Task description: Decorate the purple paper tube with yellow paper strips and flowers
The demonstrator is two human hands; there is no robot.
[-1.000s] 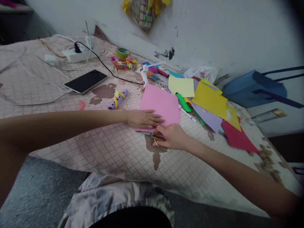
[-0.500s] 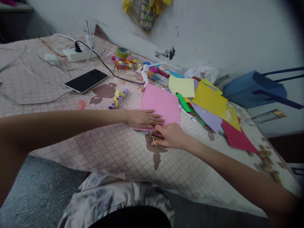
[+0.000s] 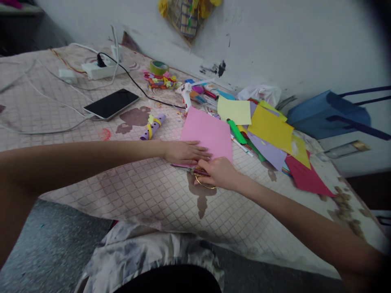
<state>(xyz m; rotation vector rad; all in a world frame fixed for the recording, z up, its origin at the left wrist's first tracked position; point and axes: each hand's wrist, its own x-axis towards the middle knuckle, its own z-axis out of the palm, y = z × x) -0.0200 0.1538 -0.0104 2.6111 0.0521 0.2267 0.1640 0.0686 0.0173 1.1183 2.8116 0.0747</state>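
Note:
A pink paper sheet (image 3: 209, 130) lies on the checked tablecloth (image 3: 137, 191). My left hand (image 3: 185, 151) rests flat on the sheet's near corner, fingers stretched out. Just to its right, my right hand (image 3: 220, 173) is closed around the gold-handled scissors (image 3: 198, 175), whose blades point left along the sheet's near edge under my left hand.
A phone (image 3: 111, 103), cables and a power strip (image 3: 102, 70) lie at the left. A purple paper roll (image 3: 152, 126), tape roll (image 3: 159, 67), glue gun (image 3: 186, 94), markers and several coloured sheets (image 3: 270, 128) crowd the back and right. A blue bag (image 3: 328, 114) stands against the wall.
My right hand with the scissors has edged slightly up and left, toward the pink sheet's near edge. My left hand has stayed flat on the sheet.

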